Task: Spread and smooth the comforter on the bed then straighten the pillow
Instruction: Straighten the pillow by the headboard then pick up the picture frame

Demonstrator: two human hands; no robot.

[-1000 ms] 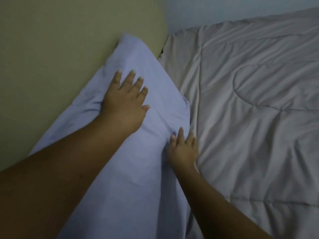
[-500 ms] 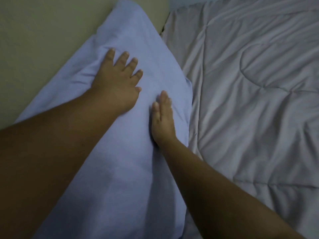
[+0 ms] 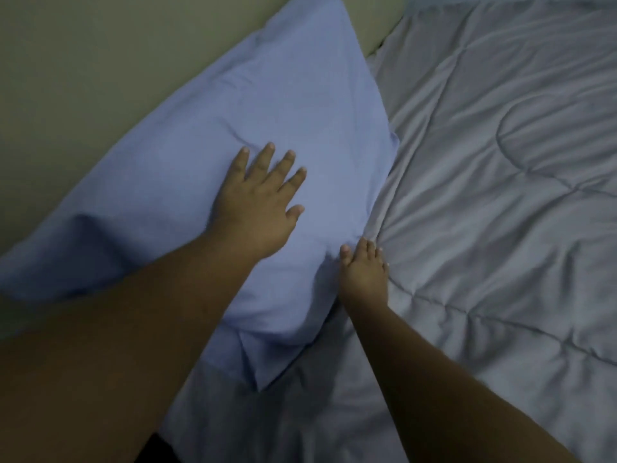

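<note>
A pale blue pillow (image 3: 267,105) lies slantwise along the beige wall, its near corner pointing toward me. My left hand (image 3: 257,205) rests flat on the pillow's top with fingers spread. My right hand (image 3: 365,272) presses against the pillow's right edge, fingers together, where the pillow meets the grey quilted comforter (image 3: 500,195). The comforter covers the bed to the right and shows creases fanning out from my right hand. Neither hand grips anything.
A beige wall (image 3: 83,61) runs along the left behind the pillow. A dark gap (image 3: 160,446) shows at the bed's near edge by my left forearm.
My right hand slid off the pillow's top back down to its right edge. My left hand moved nearer along the pillow. More of the pillow's near end is in view.
</note>
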